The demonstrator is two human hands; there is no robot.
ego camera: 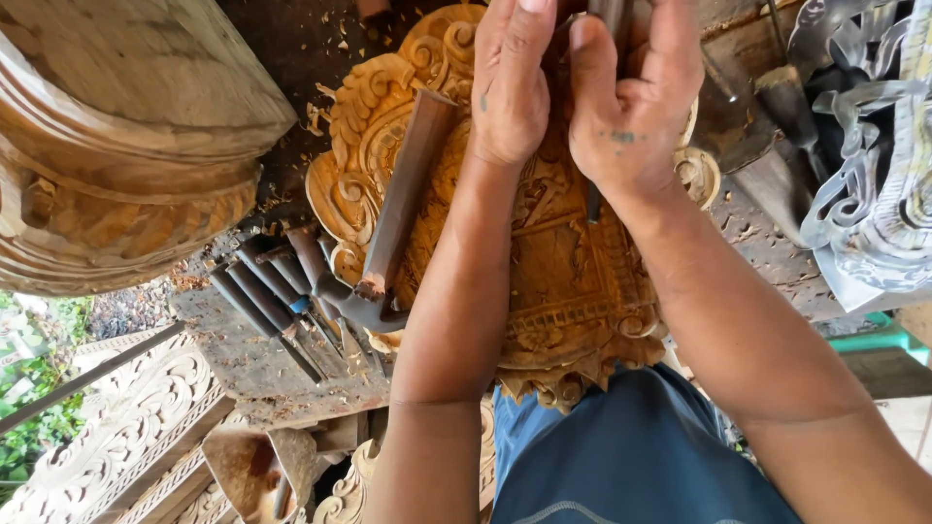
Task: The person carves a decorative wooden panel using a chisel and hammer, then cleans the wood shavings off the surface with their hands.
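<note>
Rough, chip-strewn tabletop (pixel 243 364) carried a carved wooden panel (pixel 573 281) at the centre, its lower edge over the person's blue-clad lap. No container showed its contents clearly. At nine o'clock from the panel lay a row of chisels (pixel 267 296), and a wooden mallet (pixel 403 194) rested across the panel's left part. Carved timber filled the ten o'clock corner; grey scrollwork (pixel 874 175) lay at three o'clock. Both hands sat over the panel's top, at twelve o'clock. The left hand (pixel 510 87) lay with fingers extended, just beside the right hand (pixel 631 107), which was curled around a dark tool (pixel 593 199) whose tip met the carving.
</note>
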